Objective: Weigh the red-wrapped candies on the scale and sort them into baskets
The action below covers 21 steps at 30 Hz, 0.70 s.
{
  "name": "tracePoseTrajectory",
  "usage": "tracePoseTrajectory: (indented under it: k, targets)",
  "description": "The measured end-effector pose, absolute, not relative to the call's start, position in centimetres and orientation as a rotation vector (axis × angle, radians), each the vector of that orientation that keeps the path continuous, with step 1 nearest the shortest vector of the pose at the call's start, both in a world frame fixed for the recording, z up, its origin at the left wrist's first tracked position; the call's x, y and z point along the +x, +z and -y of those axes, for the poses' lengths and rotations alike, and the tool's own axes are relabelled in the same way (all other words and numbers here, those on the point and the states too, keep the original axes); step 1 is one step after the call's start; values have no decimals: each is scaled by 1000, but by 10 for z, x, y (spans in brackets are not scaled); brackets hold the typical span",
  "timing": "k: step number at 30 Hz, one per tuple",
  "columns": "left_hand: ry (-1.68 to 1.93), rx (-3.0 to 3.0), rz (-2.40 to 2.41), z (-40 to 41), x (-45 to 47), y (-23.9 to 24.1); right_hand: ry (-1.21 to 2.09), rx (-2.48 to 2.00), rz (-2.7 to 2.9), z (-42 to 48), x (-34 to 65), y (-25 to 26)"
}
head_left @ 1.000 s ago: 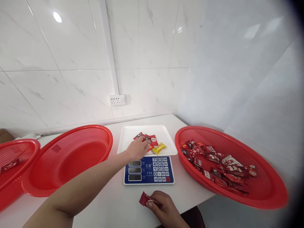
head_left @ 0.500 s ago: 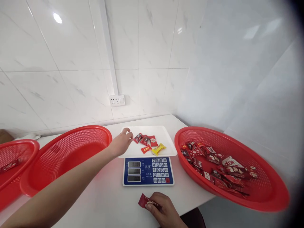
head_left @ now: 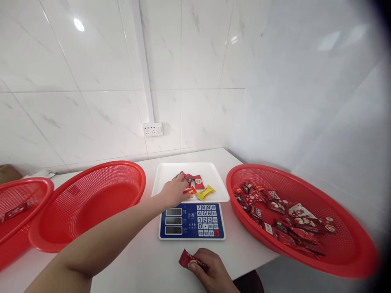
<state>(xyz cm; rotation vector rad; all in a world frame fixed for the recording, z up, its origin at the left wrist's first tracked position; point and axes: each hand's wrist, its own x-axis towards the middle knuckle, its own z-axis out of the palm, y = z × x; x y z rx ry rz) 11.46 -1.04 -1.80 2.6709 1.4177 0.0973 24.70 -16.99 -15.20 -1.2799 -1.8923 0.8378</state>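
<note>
- Dark red packet [head_left: 185,259] pinched in right hand [head_left: 214,269] near front edge of table [head_left: 137,254], presumably held off the scale [head_left: 191,234].
- Candies [head_left: 199,182] grouped between centre and front edge of tray [head_left: 163,175], likely for easy reach; partly covered by left hand [head_left: 173,192], grip undeterminable.

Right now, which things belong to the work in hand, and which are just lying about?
Apparently in use:
left hand, at the red-wrapped sweets on the white tray;
right hand, gripping a SWEET SUGAR packet;
digital scale;
yellow-wrapped sweet;
right red basket;
probably the left red baskets.

Apparently idle:
wall socket;
brown object, far left, unclear.
</note>
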Motion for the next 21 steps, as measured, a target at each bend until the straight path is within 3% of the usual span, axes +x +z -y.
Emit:
tracePoseTrajectory:
  k: [21]
  targets:
    - [-99,2829,-1557,11,105,-17,826,-1253,1906,170,247,-153]
